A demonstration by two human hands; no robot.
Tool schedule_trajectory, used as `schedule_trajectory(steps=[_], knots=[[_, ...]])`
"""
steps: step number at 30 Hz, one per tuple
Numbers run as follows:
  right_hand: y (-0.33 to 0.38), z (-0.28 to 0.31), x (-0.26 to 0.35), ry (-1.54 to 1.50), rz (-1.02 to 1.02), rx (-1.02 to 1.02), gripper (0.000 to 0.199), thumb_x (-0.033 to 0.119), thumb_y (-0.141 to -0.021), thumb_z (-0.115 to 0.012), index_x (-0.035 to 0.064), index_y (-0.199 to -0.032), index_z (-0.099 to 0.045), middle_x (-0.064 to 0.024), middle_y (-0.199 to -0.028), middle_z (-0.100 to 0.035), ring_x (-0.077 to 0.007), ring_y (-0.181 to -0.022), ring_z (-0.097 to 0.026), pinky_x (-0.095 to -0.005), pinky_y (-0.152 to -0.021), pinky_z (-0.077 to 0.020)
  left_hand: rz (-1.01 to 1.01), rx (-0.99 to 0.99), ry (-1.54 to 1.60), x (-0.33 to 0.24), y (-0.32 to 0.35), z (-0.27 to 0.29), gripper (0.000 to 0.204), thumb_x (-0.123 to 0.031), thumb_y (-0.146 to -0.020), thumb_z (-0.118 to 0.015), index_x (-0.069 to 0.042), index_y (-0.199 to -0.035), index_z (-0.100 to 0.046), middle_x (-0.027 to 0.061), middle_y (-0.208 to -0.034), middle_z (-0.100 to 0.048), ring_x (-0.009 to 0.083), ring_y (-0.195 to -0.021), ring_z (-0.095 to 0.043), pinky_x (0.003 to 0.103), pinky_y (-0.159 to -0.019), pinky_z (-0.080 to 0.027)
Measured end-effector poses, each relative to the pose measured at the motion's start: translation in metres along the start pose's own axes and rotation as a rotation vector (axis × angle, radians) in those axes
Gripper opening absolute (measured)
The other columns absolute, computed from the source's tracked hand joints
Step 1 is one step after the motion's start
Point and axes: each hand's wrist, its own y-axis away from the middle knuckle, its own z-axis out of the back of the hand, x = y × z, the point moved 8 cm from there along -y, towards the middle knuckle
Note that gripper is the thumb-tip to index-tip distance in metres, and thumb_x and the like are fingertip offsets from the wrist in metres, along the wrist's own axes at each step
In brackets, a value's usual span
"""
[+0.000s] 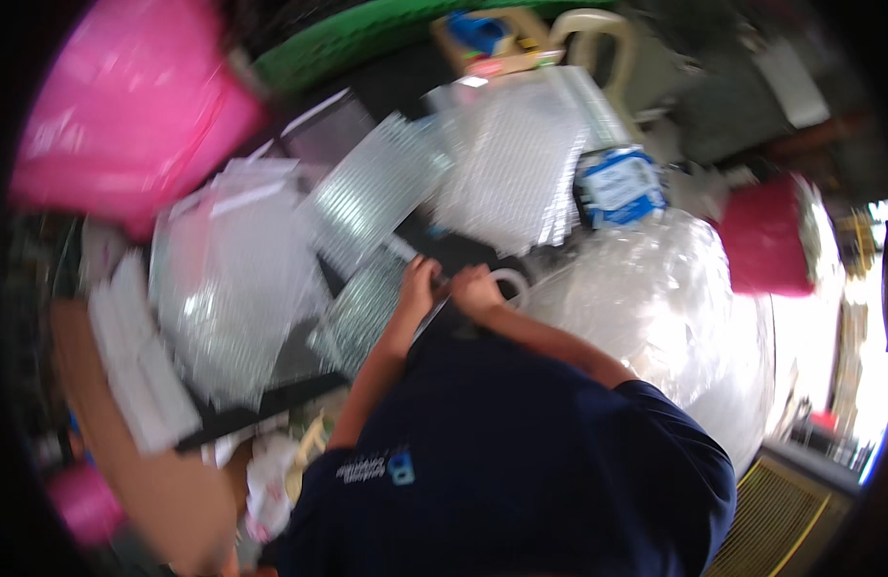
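Observation:
My left hand (422, 276) and my right hand (475, 290) are close together at the near edge of the dark table, both with fingers curled closed. What they grip is too small and blurred to make out. A white ring like a tape roll (519, 281) shows right beside my right hand; whether the hand touches it I cannot tell. Next to my left hand and forearm lies a clear bubble-wrap piece (362, 313), with another bubble-wrap sheet (381, 188) beyond it. Farther off is a stack of bubble-wrap sheets (511, 159).
At left lie a pile of clear sheets (227, 279), white padded blocks (141, 361) and brown cardboard (126, 423). A large pink bag (126, 106) stands far left. To the right are a blue-and-white pack (622, 188), a big clear plastic bundle (646, 298) and a red bundle (766, 236).

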Motion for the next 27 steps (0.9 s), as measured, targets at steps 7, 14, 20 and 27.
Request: schedule_trajectory(steps=[7, 14, 20, 27], knots=[[-0.018, -0.045, 0.011, -0.196, -0.023, 0.087, 0.014, 0.02, -0.072, -0.057, 0.0094, -0.066, -0.064, -0.0077, -0.075, -0.061, -0.0248, -0.077, -0.061, -0.0388, -0.065, -0.0523, -0.031, -0.017, -0.07, 0.033, 0.008, -0.013, 0.034, -0.009, -0.053, -0.074, -0.007, -0.082, -0.056, 0.0128, -0.082, -0.053, 0.0333, -0.079, -0.053, 0.041, -0.07, -0.044], [-0.024, -0.036, -0.024, -0.42, -0.17, 0.235, 0.017, 0.02, -0.068, -0.066, 0.0044, -0.075, -0.068, -0.0152, -0.081, -0.066, -0.0297, -0.08, -0.065, -0.0391, -0.068, -0.0524, 0.031, 0.082, 0.055, 0.043, -0.002, -0.024, 0.042, -0.01, -0.05, -0.081, -0.006, -0.083, -0.056, 0.0138, -0.088, -0.054, 0.0361, -0.087, -0.053, 0.045, -0.075, -0.042], [-0.032, -0.036, -0.035, -0.577, -0.15, 0.328, 0.022, 0.023, -0.07, -0.062, 0.0039, -0.08, -0.068, -0.0181, -0.08, -0.065, -0.0347, -0.079, -0.064, -0.042, -0.07, -0.0508, 0.067, 0.18, 0.083, 0.021, -0.003, -0.013, 0.041, -0.013, -0.055, -0.082, -0.001, -0.085, -0.057, 0.0142, -0.089, -0.053, 0.0352, -0.088, -0.053, 0.043, -0.078, -0.043], [-0.025, -0.074, -0.06, -0.751, -0.324, 0.108, 0.017, 0.025, -0.062, -0.066, 0.014, -0.075, -0.07, -0.0081, -0.076, -0.067, -0.0261, -0.074, -0.064, -0.0377, -0.071, -0.0516, 0.108, 0.108, 0.022, 0.044, 0.001, -0.02, 0.053, -0.023, -0.06, -0.081, 0.001, -0.101, -0.056, 0.0193, -0.097, -0.056, 0.0355, -0.093, -0.055, 0.044, -0.084, -0.044]])
